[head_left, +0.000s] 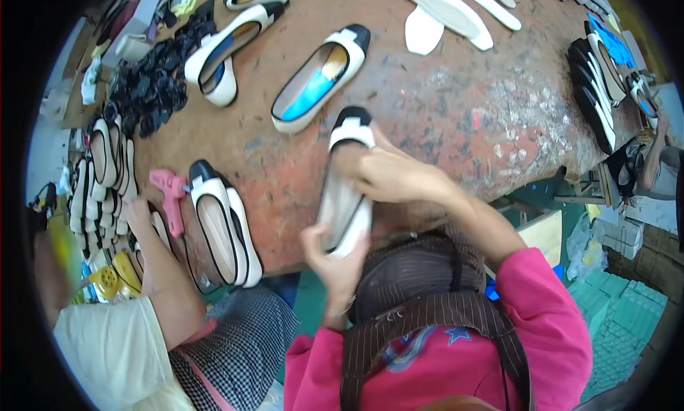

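A white flat shoe [352, 130] with a black toe cap and a white bow is held over the table's near edge, toe pointing away from me. My left hand [336, 263] grips its heel end. At the front of the opening, my right hand [400, 174] has its fingers reaching inside, with the thumb side along the shoe's outer edge; motion blurs both hands a little. Just beyond lies a matching shoe [276, 120] with blue and gold showing inside. To the left, a pair of matching shoes [241, 225] rests close together.
A pink glue gun [169, 197] stands beside a co-worker's arm [167, 268] at the left. Black pieces [146, 90] are heaped at the far left, near more shoes [221, 58]. White insoles [449, 15] lie at the back. Stacked shoes [593, 90] sit at the table's right end.
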`<state>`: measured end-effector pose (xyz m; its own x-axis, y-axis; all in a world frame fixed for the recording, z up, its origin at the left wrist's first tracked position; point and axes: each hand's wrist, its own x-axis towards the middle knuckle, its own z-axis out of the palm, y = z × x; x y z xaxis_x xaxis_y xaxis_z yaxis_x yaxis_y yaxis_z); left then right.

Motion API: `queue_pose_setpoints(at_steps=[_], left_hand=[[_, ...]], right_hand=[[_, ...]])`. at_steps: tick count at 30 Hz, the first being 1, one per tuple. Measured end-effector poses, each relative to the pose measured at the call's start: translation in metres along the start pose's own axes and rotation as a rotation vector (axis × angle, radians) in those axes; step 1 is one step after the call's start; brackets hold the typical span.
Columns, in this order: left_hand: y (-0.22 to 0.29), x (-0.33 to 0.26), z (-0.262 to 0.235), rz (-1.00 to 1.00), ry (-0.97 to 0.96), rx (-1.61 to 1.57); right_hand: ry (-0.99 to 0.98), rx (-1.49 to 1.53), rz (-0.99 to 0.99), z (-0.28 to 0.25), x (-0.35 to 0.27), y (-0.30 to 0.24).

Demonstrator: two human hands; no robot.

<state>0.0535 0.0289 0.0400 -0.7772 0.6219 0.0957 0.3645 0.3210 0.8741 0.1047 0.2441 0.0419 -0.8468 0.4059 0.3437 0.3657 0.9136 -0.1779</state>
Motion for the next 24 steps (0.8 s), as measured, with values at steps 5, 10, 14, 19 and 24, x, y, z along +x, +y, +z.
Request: queue_pose_setpoints(at_steps=[5,10,14,19,24], left_hand=[[0.005,0.039,-0.14,0.177,0.317,0.305],[-0.073,0.051,-0.221,0.02,0.151,0.545],[-0.049,0.043,-0.213,0.087,0.02,0.691],[-0.035,0.045,-0.196,0.099,0.105,0.852],[0.031,0.065,-0.085,0.357,0.28,0.456]], right_hand=[[0.172,0.487,0.422,-0.077,0.067,0.153],[0.206,-0.047,0.499,0.009,0.126,0.3],[0.073,-0.121,0.517,0.02,0.131,0.299],[0.022,0.01,0.524,-0.011,0.09,0.273],[-0.024,0.434,0.752,-0.03,0.046,0.206]])
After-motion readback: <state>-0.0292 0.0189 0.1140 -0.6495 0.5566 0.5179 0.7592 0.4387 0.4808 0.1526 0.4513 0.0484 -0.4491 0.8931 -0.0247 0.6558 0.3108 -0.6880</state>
